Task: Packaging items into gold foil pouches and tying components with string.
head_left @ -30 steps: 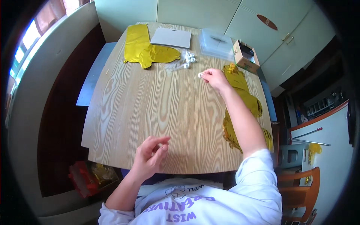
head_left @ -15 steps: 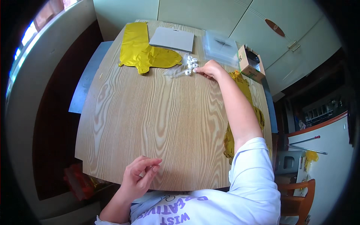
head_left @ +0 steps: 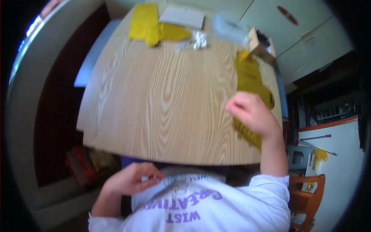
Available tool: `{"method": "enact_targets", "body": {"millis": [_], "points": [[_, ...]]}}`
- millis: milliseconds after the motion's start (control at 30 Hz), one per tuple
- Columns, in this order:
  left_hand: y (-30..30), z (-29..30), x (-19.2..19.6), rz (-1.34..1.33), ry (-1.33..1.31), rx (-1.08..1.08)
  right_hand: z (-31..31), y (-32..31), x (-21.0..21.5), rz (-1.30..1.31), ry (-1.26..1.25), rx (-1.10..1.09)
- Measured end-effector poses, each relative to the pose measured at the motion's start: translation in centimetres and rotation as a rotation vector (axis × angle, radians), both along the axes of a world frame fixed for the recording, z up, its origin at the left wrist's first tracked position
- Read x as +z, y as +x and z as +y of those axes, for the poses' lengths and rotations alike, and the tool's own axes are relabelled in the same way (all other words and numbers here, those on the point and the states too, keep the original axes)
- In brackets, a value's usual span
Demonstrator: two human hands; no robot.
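Desk [head_left: 154, 100] middle and near half bare wood, wide open for passing. Far edge crowded: yellow foil sheet [head_left: 148, 25], white card [head_left: 182, 17], small silvery heap [head_left: 199, 38], clear box [head_left: 231, 28], open carton [head_left: 259, 41]. Right edge blocked by yellow foil strip [head_left: 251, 77] running down side. Right hand [head_left: 251, 114] hangs over that strip. Left hand [head_left: 129, 179] off desk, against white shirt [head_left: 208, 201], below near edge.

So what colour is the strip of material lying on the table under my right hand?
Mustard yellow; the strip shows best in the head view, beside the right hand.
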State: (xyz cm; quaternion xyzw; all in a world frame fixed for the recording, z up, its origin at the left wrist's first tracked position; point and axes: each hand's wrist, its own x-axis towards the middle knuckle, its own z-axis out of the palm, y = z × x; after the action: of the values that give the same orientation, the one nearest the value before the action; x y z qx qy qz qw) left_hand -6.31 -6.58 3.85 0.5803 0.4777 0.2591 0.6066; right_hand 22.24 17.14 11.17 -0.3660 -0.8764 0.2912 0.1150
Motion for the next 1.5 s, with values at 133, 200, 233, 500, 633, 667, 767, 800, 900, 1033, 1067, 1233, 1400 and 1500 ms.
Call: {"method": "enact_targets", "body": {"millis": [133, 200, 233, 500, 633, 667, 767, 800, 900, 1033, 1067, 1233, 1400, 1500], "points": [[0.4, -1.9, -3.8, 0.344, 0.071, -0.015, -14.0, 3.4, -2.4, 0.111, -0.491, 0.223], [0.9, -3.4, -6.1, 0.403, 0.034, 0.134, -17.8, 3.7, -8.0, 0.106, -0.466, 0.243], [1.2, -3.9, -7.0, 0.514, 0.089, 0.125, -19.0, 3.5, -11.3, 0.116, -0.407, 0.183], [1.1, -6.0, -11.5, 0.453, 0.062, 0.102, -19.2, -1.8, -24.1, -0.025, -0.750, 0.024], [1.8, -6.0, -12.3, 0.465, 0.062, 0.003, -19.3, -4.0, -23.9, -0.100, -0.811, 0.170], [1.7, -6.1, -12.3, 0.496, 0.025, -0.026, -19.4, -4.5, -23.8, -0.099, -0.821, 0.201], [1.2, -6.2, -13.6, 0.501, 0.083, -0.016, -19.5, -4.8, -23.0, -0.074, -0.732, 0.206], [1.2, -6.1, -13.4, 0.486, 0.044, 0.061, -19.5, -4.6, -23.1, -0.065, -0.720, 0.195], [1.2, -5.9, -12.9, 0.445, -0.024, 0.178, -19.5, -4.0, -23.5, -0.043, -0.711, 0.159], [0.9, -6.3, -14.2, 0.495, 0.093, -0.014, -19.5, -3.9, -23.5, -0.024, -0.757, 0.130], [0.9, -6.3, -14.4, 0.528, 0.142, -0.083, -19.5, -4.0, -23.5, -0.015, -0.768, 0.121], [0.7, -5.6, -13.4, 0.421, -0.071, 0.143, -19.7, -3.7, -23.3, 0.047, -0.777, 0.090], [0.4, -5.5, -13.2, 0.379, 0.037, 0.220, -19.9, -3.8, -22.9, 0.129, -0.705, 0.081], [1.1, -5.3, -11.5, 0.377, 0.054, 0.291, -20.5, -4.6, -21.4, 0.171, -0.707, 0.098]]}}
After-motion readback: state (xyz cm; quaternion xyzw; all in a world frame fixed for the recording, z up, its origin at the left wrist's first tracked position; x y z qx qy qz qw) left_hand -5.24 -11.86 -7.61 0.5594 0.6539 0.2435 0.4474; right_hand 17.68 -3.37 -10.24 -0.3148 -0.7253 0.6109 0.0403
